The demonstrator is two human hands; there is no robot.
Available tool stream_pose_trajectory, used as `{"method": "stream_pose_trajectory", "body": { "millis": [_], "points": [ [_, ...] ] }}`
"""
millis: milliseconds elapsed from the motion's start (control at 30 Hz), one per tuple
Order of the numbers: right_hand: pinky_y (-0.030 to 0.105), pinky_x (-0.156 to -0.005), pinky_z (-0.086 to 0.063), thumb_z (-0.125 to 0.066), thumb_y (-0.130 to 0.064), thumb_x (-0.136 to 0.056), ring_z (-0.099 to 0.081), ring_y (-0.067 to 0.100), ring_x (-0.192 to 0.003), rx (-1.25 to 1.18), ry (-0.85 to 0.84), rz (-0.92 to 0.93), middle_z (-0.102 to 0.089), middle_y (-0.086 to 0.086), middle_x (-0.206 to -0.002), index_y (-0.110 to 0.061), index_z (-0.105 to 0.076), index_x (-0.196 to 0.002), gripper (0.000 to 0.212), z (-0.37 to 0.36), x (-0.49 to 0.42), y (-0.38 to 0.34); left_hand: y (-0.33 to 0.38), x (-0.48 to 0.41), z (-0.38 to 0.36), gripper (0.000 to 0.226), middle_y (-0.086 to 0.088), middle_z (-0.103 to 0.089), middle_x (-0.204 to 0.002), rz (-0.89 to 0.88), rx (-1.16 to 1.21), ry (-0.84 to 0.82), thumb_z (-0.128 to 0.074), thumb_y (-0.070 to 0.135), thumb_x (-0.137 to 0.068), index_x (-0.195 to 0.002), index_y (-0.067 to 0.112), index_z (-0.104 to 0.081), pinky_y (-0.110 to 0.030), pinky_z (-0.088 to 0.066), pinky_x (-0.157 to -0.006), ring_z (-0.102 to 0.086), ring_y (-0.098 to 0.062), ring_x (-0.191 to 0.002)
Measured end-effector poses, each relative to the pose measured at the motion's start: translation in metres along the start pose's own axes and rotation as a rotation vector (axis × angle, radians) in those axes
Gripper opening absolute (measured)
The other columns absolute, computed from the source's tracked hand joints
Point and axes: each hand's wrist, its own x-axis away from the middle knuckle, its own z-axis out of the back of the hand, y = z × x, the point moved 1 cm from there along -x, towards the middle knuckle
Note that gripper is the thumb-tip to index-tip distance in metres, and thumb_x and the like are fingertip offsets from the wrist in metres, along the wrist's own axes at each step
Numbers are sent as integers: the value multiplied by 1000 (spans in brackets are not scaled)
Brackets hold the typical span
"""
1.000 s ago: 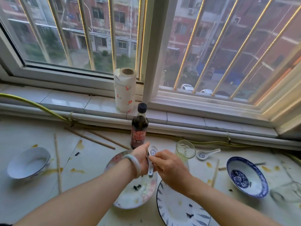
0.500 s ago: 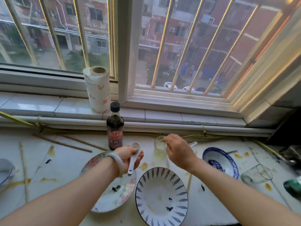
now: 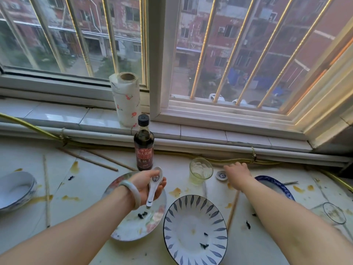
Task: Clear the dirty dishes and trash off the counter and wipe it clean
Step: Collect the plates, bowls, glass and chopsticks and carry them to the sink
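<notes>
White porcelain spoon (image 3: 154,185) sits in the left hand (image 3: 148,183), palm up, fingers curled around it, just in front of the soy sauce bottle (image 3: 143,144). Right of the bottle, the right hand (image 3: 236,174) reaches flat over a second spoon (image 3: 221,175), seemingly not yet gripping. Two plates, two bowls, two glasses.

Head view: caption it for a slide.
Left hand holds a white spoon; right hand reaches a second spoon on the stained counter.
</notes>
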Motion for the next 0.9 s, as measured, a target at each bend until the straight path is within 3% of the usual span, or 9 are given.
{"method": "stream_pose_trajectory", "body": {
  "millis": [100,233,500,633,767,900],
  "points": [
    [39,-99,-35,-56,-10,-87,-48,27,-116,-13,-16,-12,-56,5,-128,-18,-47,-129,44,-3,-6,0,3,4,7,32,-14,-64,-82,-23,16,10,-55,24,-95,-102,-7,-59,-22,-51,-42,-61,-19,-68],
    [39,-100,-37,-58,-10,-87,-50,26,-115,-40,-4,-23,-55,6,-127,-18,-47,-129,44,-8,-7,1,5,5,18,32,-14,-64,-78,-29,15,22,-56,26,-95,-102,-6,-59,-23,-51,-43,-64,-19,-56],
    [40,-97,-40,-43,-4,-92,-57,29,-106,-178,-16,-6,-53,9,-122,-13,-47,-129,38,-12,5,2,0,0,21,32,-13,-65,-78,-29,3,26,-59,26,-94,-108,-2,-59,-24,-52,-44,-64,-19,-59],
    [36,-85,-50,-43,2,-92,-57,29,-95,-364,-14,-48,-51,11,-114,-6,-55,-118,29,-12,10,5,-2,-1,17,35,-13,-65,-78,-1,7,11,-60,28,-93,-104,-4,-60,-25,-52,-44,-64,-19,-60],
    [30,-72,-47,-48,-1,-92,-56,26,-86,-397,19,-103,-52,8,-105,-2,-65,-109,24,-3,12,7,-4,-3,9,36,-13,-64,-76,13,9,-17,-60,31,-92,-97,-5,-61,-24,-52,-44,-61,-19,-62],
    [32,-65,-47,-48,-7,-96,-52,24,-76,-482,185,-178,-47,7,-95,3,-66,-108,24,19,19,5,-6,-1,-2,41,-12,-63,-75,23,40,-67,-59,36,-92,-91,-5,-62,-25,-53,-46,-60,-19,-64]
  ]
}}
